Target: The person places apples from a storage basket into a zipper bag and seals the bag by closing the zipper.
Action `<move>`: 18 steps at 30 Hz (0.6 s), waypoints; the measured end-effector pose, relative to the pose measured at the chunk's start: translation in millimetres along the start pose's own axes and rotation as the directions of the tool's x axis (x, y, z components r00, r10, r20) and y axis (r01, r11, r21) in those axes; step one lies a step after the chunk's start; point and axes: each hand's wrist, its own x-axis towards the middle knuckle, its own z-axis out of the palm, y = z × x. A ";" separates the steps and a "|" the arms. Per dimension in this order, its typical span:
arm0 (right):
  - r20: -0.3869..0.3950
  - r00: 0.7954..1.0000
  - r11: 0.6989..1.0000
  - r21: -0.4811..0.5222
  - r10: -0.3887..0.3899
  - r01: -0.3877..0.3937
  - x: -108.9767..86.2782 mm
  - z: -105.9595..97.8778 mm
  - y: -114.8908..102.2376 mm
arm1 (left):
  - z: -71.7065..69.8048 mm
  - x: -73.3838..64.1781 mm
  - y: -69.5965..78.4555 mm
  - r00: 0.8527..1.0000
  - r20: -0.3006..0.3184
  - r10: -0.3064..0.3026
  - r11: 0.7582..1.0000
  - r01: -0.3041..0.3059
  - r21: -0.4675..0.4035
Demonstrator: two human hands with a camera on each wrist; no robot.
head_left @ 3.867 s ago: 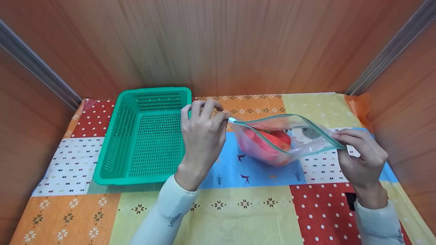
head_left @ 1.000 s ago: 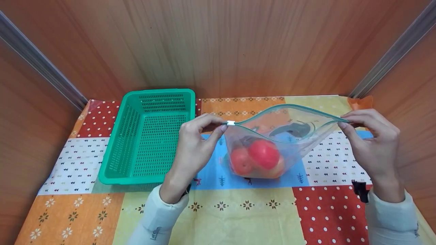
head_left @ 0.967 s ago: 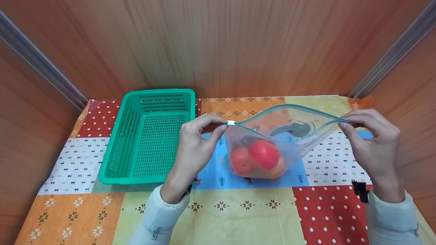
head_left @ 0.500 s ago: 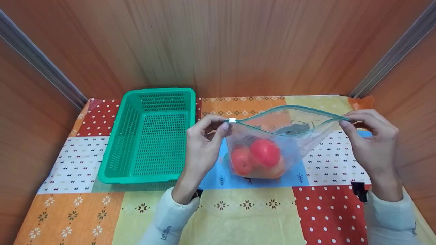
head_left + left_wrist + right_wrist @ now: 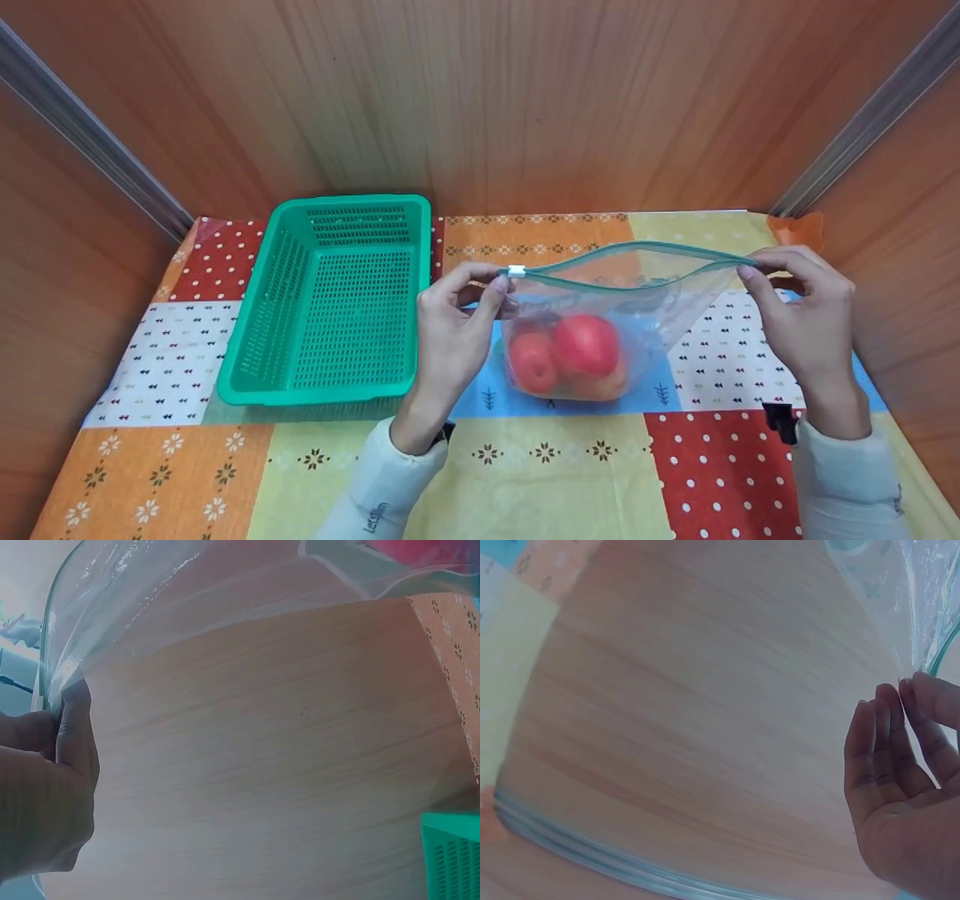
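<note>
A clear zip bag (image 5: pixel 652 315) with a green-edged mouth stands on the blue patch of the cloth, its mouth parted in the middle. Several red and orange-red round fruits (image 5: pixel 586 345) that look like apples lie in its bottom left part. My left hand (image 5: pixel 454 322) pinches the left end of the zip, right beside the white slider (image 5: pixel 517 271). The right corner of the mouth is pinched between thumb and fingers of my right hand (image 5: pixel 802 322). In the right wrist view, the bag's film (image 5: pixel 915 615) runs taut from the fingertips.
Left of the bag stands a green plastic basket (image 5: pixel 322 397) with slotted walls, close to my left forearm. A patchwork cloth (image 5: pixel 540 487) covers the table. Wood-grain panels (image 5: pixel 525 105) enclose the back and both sides. Something orange (image 5: pixel 799 229) lies in the back right corner.
Earlier the mouth gaped wider and my left hand reached over the slider from above. Now the gap is narrower, and both hands have come slightly closer together. The fruits stay in the bag.
</note>
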 end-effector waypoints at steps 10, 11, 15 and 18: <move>0.004 0.998 0.996 -0.073 0.057 -0.057 -7.7 0.3 -5.5 | 5.3 -3.6 -1.9 0.997 -0.078 -0.023 1.000 0.024 0.015; 0.000 0.997 0.994 -0.082 0.074 -0.074 -9.0 0.0 -9.0 | 5.6 -3.9 -1.6 0.996 -0.085 -0.026 0.999 0.027 0.017; -0.060 0.992 0.981 -0.153 0.112 -0.120 -15.6 0.3 -28.4 | 6.7 -5.2 -0.3 0.994 -0.107 -0.036 0.999 0.038 0.022; -0.116 0.991 0.979 -0.187 0.063 -0.084 -22.2 3.9 -48.0 | 7.2 -6.4 0.7 0.993 -0.115 -0.036 0.999 0.040 0.031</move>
